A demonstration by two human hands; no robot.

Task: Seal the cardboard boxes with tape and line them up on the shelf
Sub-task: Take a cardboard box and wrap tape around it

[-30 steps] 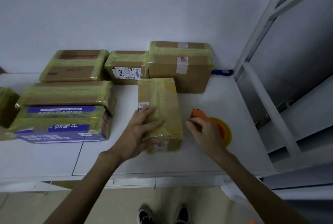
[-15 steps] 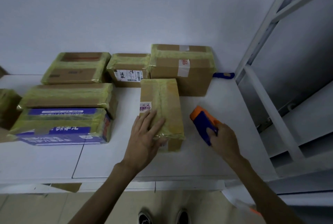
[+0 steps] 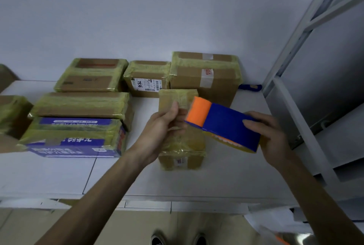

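Observation:
A narrow cardboard box (image 3: 182, 147) wrapped in yellowish tape lies lengthwise in the middle of the white table (image 3: 59, 173). Above it, my right hand (image 3: 270, 136) grips a blue tape dispenser (image 3: 228, 128) whose orange end points left. My left hand (image 3: 162, 128) is raised beside that orange end with fingers curled, and seems to pinch the loose end of the clear tape. Neither hand touches the box.
Taped boxes stand along the wall: a flat one (image 3: 92, 75), a labelled one (image 3: 147, 79), a tall one (image 3: 204, 75). Left are a long box (image 3: 80, 104) and a blue-printed box (image 3: 74, 138). A grey shelf frame (image 3: 295, 116) rises at right.
My right hand picked the dispenser up off the table and lifted it over the narrow box. My left hand left the box top and rose to the dispenser's orange end.

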